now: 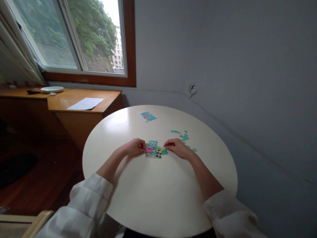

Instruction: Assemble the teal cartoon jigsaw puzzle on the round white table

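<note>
A partly joined jigsaw puzzle (154, 151) with colourful cartoon figures lies flat on the white round table (158, 191). At its left edge my left hand (136, 146) is closed, its fingertips gripping the side of the puzzle. My right hand (177, 147) is pinched at the upper right edge, on what looks like a puzzle piece mostly hidden by the fingers. Loose teal puzzle pieces (184, 136) are scattered just beyond and beside the right hand, a few partly behind it.
A printed picture card (148, 116) lies toward the table's far side. Left of the table stands a wooden desk (111, 99) bearing a sheet of paper (86, 103) and a white plate (52, 89). A wall (260, 99) runs close along the right. A chair (37, 224) shows at lower left.
</note>
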Tool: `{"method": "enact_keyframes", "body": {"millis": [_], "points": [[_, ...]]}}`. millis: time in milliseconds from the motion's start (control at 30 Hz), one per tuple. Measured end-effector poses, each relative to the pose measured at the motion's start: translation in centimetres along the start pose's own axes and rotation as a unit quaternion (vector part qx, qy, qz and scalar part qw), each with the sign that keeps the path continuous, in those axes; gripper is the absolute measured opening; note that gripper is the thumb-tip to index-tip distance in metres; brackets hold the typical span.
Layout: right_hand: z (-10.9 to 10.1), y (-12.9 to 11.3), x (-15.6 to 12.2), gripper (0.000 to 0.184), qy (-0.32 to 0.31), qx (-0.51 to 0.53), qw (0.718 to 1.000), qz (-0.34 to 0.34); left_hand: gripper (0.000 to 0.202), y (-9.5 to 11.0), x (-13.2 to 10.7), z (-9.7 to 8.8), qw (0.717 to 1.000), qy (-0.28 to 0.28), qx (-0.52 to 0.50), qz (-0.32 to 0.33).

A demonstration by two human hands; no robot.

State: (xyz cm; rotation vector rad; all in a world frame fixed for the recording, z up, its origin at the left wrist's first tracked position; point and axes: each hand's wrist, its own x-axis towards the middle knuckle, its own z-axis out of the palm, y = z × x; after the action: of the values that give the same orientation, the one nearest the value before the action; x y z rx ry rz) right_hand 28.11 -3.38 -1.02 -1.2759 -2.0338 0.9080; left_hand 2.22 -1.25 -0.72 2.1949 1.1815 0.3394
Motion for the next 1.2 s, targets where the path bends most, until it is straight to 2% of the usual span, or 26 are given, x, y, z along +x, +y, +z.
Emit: {"method": "enact_keyframes", "body": {"millis": [500, 900, 1067, 1200], "points": [[0.25, -0.55, 0.13, 0.016, 0.022, -0.092, 0.996, -0.005, 0.012, -0.05, -0.04, -0.07, 1.000, -0.001, 0.002, 0.005], [0.65, -0.79, 0.50, 0.016, 0.006, -0.139, 0.990, -0.005, 0.013, -0.03, 0.02, -0.01, 1.000, 0.000, 0.005, 0.002], [0.62, -0.75, 0.59, 0.019, 0.041, -0.164, 0.985, -0.024, 0.013, 0.16, -0.04, -0.09, 1.000, -0.001, 0.002, 0.000], [0.69, -0.49, 0.53, 0.016, 0.018, -0.156, 0.988, -0.008, 0.014, 0.18, -0.09, -0.09, 1.000, 0.000, 0.003, 0.000]]}}
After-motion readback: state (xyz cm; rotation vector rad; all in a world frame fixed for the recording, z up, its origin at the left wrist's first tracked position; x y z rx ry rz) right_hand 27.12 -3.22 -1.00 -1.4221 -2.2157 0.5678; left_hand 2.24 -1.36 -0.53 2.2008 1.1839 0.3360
